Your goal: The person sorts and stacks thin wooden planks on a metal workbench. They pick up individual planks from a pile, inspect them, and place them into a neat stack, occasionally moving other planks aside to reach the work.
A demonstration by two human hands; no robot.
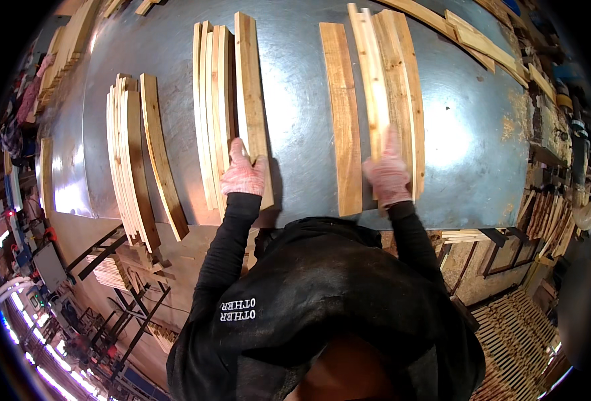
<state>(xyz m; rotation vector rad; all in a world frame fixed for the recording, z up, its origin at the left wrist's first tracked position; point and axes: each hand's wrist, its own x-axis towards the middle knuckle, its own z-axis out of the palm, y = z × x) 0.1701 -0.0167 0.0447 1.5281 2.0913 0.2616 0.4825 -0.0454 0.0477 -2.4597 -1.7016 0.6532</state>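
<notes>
Both my hands wear pinkish knit gloves. My left hand [244,171] is closed at the near end of a wooden board [247,80], fingers along its left side and thumb toward the right. Left of that board stands a tight row of narrow boards [211,100]. Blurred by motion, my right hand [389,174] grips the near part of a pale board [371,73], thumb on its left side and one finger stretched along it. Browner boards [399,73] stand against its right side. A single flat board [341,113] lies to the left of my right hand.
The boards rest on a shiny metal table [299,134]. Another row of boards [125,160] and a curved board [161,154] lie farther left. Long boards [486,47] lie at the far right. Stacked slats [516,341] stand below the table at right; a dark metal rack [135,321] is at left.
</notes>
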